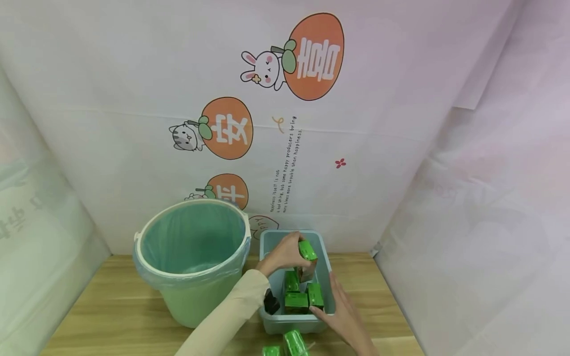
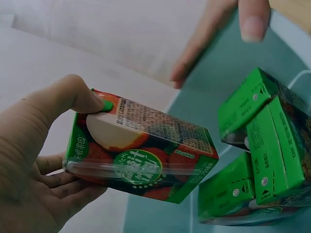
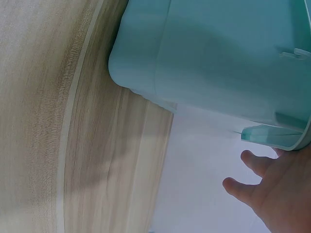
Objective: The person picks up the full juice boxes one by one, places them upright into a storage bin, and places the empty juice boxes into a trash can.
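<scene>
Presently, the fingers of the left hand (image 1: 284, 251) are clamping a green-topped, red-sided rectangular juice carton (image 2: 143, 150) — holding it over matching cartons (image 1: 296, 302) in a pale-blue plastic bin (image 1: 287, 324) — while the right hand (image 1: 345, 319), fingers spread apart, is touching its rim. Leftward, a pale-green round bucket (image 1: 189, 304) is standing on the wood-grain bench (image 1: 378, 296).

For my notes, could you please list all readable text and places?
"喜": top orange
"安": middle orange
"平": bottom orange
"Happiness itself is not a bad thing, but some happy producers bring many times more trouble than happiness.": wall sheet
"appy": heart
Cartons, left sheet: too blurred
</scene>
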Tool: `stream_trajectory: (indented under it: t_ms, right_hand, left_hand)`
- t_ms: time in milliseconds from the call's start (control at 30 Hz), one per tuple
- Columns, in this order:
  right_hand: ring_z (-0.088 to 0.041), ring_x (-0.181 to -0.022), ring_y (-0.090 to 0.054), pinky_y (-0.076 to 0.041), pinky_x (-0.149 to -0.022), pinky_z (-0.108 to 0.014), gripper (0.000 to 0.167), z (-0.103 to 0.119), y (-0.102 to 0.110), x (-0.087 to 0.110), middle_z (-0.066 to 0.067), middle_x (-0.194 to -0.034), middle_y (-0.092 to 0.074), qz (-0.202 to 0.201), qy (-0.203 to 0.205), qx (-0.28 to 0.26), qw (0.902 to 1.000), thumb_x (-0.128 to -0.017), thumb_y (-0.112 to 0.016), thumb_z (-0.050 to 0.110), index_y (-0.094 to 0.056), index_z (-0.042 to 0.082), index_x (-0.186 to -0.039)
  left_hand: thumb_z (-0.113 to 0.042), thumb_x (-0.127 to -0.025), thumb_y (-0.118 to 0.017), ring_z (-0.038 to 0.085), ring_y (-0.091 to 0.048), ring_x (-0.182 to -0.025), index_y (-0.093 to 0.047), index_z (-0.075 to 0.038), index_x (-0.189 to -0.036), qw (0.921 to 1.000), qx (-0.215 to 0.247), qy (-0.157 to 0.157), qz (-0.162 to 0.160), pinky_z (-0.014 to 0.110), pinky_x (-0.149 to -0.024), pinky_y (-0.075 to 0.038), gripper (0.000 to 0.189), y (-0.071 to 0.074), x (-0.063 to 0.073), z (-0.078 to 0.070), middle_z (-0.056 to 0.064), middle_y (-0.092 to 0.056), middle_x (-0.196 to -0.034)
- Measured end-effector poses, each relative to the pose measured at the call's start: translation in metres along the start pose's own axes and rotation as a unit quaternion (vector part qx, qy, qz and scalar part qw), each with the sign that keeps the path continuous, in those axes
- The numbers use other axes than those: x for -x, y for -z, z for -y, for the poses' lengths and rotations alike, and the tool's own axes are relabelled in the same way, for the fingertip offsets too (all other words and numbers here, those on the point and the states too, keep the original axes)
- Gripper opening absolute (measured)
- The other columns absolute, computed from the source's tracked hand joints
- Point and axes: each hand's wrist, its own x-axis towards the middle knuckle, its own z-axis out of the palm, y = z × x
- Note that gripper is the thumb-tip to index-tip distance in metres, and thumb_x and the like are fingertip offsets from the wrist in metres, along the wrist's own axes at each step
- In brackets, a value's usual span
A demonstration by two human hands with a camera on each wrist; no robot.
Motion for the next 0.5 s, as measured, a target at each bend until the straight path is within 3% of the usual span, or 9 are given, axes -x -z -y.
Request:
stream_trajectory:
  t_ms: [233, 500]
  right_hand:
    - [-0.062, -0.145, -0.033, -0.034, -0.104, -0.083, 0.113, 0.000, 0.002, -0.001, -0.025, -0.171, -0.023, -0.007, 0.000, -0.003, 1.0000, -0.091, -0.076, 0.060, -0.012, 0.014, -0.172]
    - [-0.061, -0.145, -0.035, -0.034, -0.104, -0.084, 0.113, 0.004, 0.001, 0.003, -0.025, -0.170, -0.026, -0.024, 0.010, 0.002, 0.9997, -0.089, -0.077, 0.062, -0.014, 0.017, -0.172]
  left_hand:
    - [-0.021, -0.084, -0.089, 0.022, -0.065, -0.100, -0.058, 0.005, -0.139, 0.9995, -0.008, 0.014, 0.027, 0.034, -0.084, -0.058, 0.068, -0.008, -0.022, -0.001, 0.016, -0.065, -0.126]
    - [-0.019, -0.085, -0.091, 0.023, -0.065, -0.102, -0.058, 0.003, -0.139, 0.9959, -0.046, 0.034, 0.070, 0.035, -0.085, -0.058, 0.067, -0.025, -0.031, 0.004, 0.015, -0.065, -0.128]
